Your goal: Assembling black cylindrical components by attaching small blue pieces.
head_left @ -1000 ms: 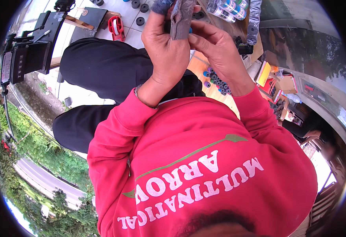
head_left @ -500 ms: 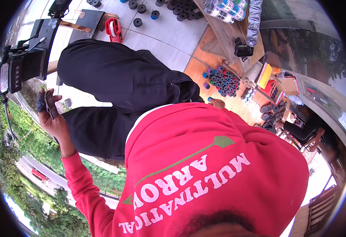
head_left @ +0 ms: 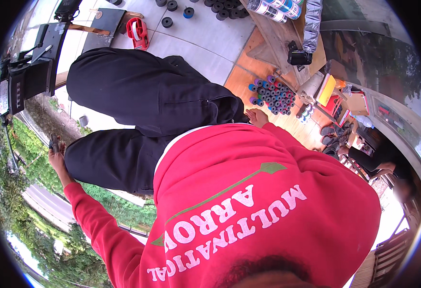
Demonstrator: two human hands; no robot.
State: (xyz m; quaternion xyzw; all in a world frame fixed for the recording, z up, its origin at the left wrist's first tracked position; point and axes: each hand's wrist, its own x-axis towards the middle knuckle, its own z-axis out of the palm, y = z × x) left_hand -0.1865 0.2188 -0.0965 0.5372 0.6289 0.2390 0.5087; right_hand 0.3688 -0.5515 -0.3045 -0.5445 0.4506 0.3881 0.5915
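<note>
Left hand [head_left: 58,156]: can't tell if gripping. Right hand [head_left: 257,117]: fingers loosely apart, near dark hollow cylinders [head_left: 274,96]. Red sweatshirt [head_left: 268,149], white lettering [head_left: 222,211].

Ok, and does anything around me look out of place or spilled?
No spill or damage is visible. One mild oddity: a short blue-sided black cylinder sits on the pale grey tiled floor near plain black cylinders, while many coloured cylinders stand bunched on the orange-brown floor. That may be deliberate.

i see the tape dispenser [head_left: 137,39] on the floor [head_left: 205,36], left of the scattered rolls [head_left: 167,22]; the clustered rolls [head_left: 273,95] sit farther right, near the right hand [head_left: 257,117].
</note>
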